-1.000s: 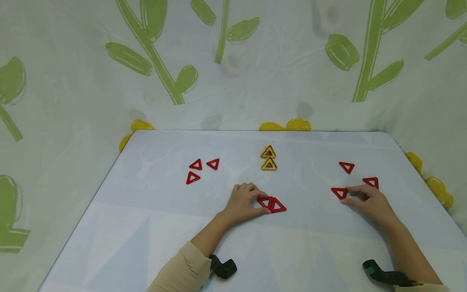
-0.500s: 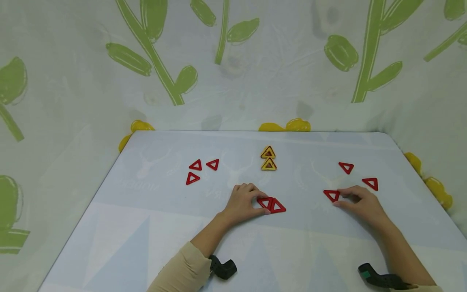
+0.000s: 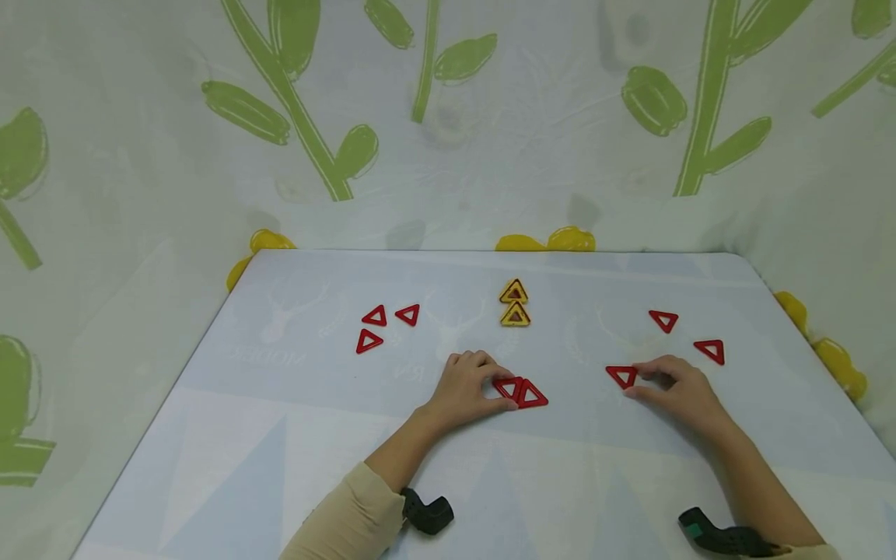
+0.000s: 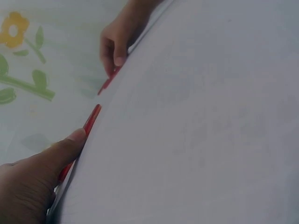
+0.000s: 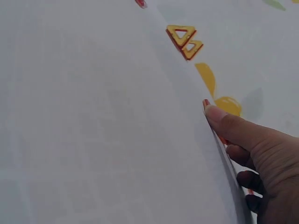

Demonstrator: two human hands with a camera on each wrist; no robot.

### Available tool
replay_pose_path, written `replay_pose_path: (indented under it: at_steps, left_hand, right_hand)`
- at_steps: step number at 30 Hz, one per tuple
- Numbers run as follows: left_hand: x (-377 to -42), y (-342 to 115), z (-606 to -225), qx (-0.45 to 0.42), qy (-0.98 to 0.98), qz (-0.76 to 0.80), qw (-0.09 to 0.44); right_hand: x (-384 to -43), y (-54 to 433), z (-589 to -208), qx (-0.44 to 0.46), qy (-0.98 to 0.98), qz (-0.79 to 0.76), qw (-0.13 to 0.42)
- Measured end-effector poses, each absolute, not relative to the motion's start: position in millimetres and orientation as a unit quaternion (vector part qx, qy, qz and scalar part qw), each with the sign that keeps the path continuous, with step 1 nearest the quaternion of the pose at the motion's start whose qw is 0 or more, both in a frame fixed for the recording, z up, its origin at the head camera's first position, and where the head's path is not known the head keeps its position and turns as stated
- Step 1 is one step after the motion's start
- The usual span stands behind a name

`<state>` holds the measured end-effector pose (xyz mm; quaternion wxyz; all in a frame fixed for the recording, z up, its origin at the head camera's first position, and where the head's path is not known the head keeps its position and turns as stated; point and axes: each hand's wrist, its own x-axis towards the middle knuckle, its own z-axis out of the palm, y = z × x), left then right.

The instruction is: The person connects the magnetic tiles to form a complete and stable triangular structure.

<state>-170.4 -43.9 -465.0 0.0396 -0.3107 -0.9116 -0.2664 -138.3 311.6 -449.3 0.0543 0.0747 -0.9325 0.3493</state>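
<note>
My left hand [image 3: 472, 385] pinches a red triangle frame [image 3: 509, 379] between thumb and fingers at the middle of the table. A second red triangle [image 3: 533, 405] lies against that one's right side, and together they form a strip. To the right, my right hand [image 3: 675, 385] holds another red triangle [image 3: 621, 369] by its right corner, thumb on the near side. In the left wrist view the left thumb presses along the edge of a red triangle [image 4: 92, 119]. The right wrist view shows the right thumb on a thin red edge [image 5: 206, 102].
Two yellow triangles [image 3: 516, 314] stand one above the other at the back middle. Several loose red triangles lie around: a group [image 3: 369, 341] at the back left, one [image 3: 663, 314] and another [image 3: 711, 343] at the back right. Leaf-patterned cloth [image 3: 490, 171] rises behind the table.
My right hand has slid left with its red triangle, uncovering the red triangle at the far right. My left hand and its two triangles stay put.
</note>
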Motion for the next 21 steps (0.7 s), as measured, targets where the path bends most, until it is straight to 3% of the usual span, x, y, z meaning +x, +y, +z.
replay_pose_path:
  at_steps: [12,21]
  left_hand:
    - [-171.1,-43.7,-465.7,-0.311,-0.912,-0.263,0.043]
    - [-171.6,-44.1,-466.3,-0.310,-0.912,-0.266,0.038]
  right_hand:
    - [-138.8,295.9,-451.0,0.092,-0.924,0.366,0.062]
    - [-140.2,283.6,-449.1,0.085,-0.931,0.354,0.030]
